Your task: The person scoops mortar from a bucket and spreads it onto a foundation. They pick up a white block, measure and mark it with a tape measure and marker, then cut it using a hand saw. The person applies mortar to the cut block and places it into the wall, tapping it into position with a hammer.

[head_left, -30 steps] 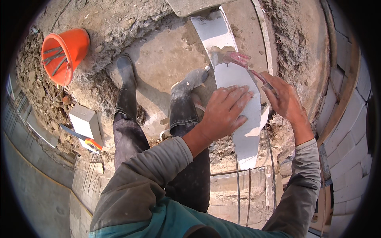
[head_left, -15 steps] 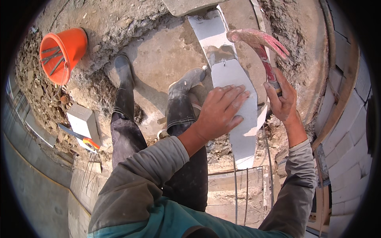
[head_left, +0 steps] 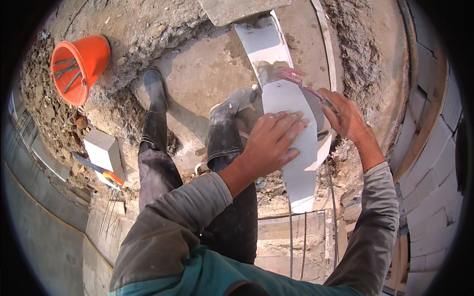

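- Torso garment (head_left: 210, 266): teal, seen along the lower edge.
- Left sleeve (head_left: 160, 234): long, dark grey-brown, meeting the teal at the shoulder.
- Left cuff (head_left: 212, 188): paler grey, creased.
- Right sleeve (head_left: 368, 241): long, dark grey-brown, wrinkled.
- Right cuff (head_left: 381, 185): paler grey, wrinkled.
- Left hand (head_left: 271, 140) and right hand (head_left: 348, 118): bare.
- Legwear (head_left: 232, 217): near-black, dust-marked; pale stitching lines around the right leg.
- Left boot (head_left: 155, 89): grey, rounded toe.
- Right boot (head_left: 234, 101): grey, pale smears.
- Dark rounded patch (head_left: 247, 288): lower edge, kind unclear.
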`<state>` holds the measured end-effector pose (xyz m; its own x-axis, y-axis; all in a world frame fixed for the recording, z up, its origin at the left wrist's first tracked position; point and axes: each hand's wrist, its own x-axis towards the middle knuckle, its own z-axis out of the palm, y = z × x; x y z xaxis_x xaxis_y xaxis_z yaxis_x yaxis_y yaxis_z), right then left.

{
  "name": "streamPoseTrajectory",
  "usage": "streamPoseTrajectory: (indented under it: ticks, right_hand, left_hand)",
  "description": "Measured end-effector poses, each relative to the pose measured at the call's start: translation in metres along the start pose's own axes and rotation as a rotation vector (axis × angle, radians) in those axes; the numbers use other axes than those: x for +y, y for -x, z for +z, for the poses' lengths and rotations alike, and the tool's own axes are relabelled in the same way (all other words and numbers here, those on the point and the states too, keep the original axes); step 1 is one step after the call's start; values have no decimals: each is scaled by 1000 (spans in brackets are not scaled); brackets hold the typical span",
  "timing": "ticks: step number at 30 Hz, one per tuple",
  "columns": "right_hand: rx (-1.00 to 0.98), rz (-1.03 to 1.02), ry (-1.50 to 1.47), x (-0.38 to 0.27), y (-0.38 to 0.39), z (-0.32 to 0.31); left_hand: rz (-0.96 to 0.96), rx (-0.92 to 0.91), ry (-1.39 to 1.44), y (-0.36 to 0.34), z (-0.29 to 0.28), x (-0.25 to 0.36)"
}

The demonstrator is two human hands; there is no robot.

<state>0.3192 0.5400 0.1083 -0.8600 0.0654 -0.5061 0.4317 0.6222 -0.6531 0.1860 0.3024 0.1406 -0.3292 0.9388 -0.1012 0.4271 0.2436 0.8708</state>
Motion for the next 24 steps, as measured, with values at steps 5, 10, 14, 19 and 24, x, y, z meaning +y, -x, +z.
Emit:
streamPoseTrajectory:
  ticks: [5,10,14,19,24]
  right_hand:
    - [173,55,-224,0,7,10]
    - [-6,57,-147,2,-15,-3]
    - [-120,198,-242,-3,-19,-10]
    - [-68,85,-86,4,-39,-11]
    - [-246,34,13,14,-28,-19]
  left_hand:
    - [2,-10,3,-1,-2,1]
    - [-7,-11,3,0,-2,0]
    - [2,-3,0,-1,-3,0]
    - [0,-8,12,2,-2,-1]
    - [-2,-9,6,-1,-2,-1]
